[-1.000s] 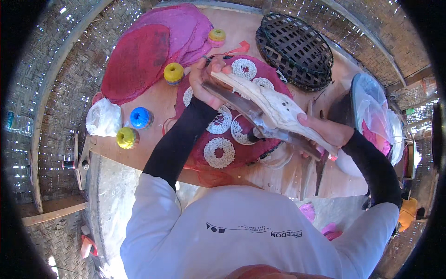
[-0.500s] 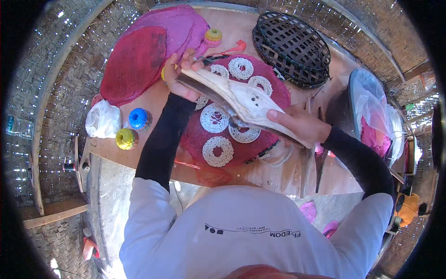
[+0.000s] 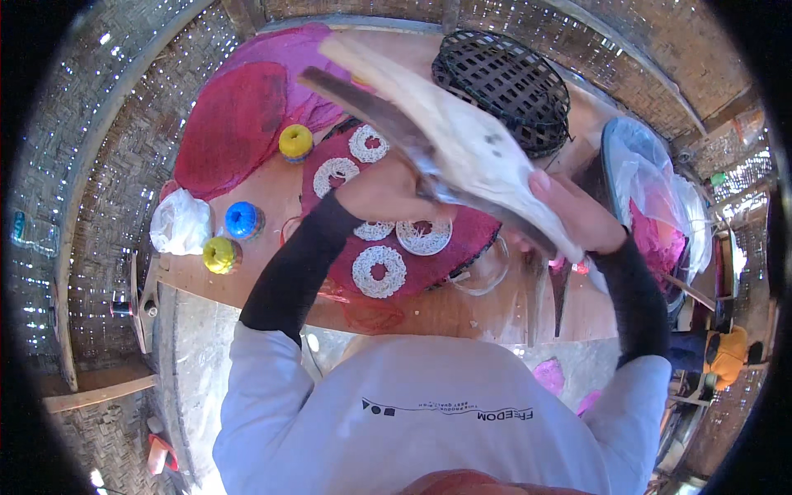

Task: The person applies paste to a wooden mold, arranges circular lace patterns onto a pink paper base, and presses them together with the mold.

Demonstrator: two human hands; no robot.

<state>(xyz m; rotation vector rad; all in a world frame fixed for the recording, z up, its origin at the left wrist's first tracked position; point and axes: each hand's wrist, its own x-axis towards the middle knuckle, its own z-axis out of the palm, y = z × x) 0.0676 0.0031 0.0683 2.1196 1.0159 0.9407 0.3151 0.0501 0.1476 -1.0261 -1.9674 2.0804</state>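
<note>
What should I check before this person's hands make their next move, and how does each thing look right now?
1. Right hand holding the pale wooden tool: ok, thumb on top.
2. Left hand gripping firmly: cannot tell; it is at the tool's middle, fingers mostly hidden.
3. Nearest white lacy ring lying on the red mesh: ok.
4. Every ring in full view: not ok; the left hand partly covers another ring.
5. Blue roll clear of both hands: ok.
</note>
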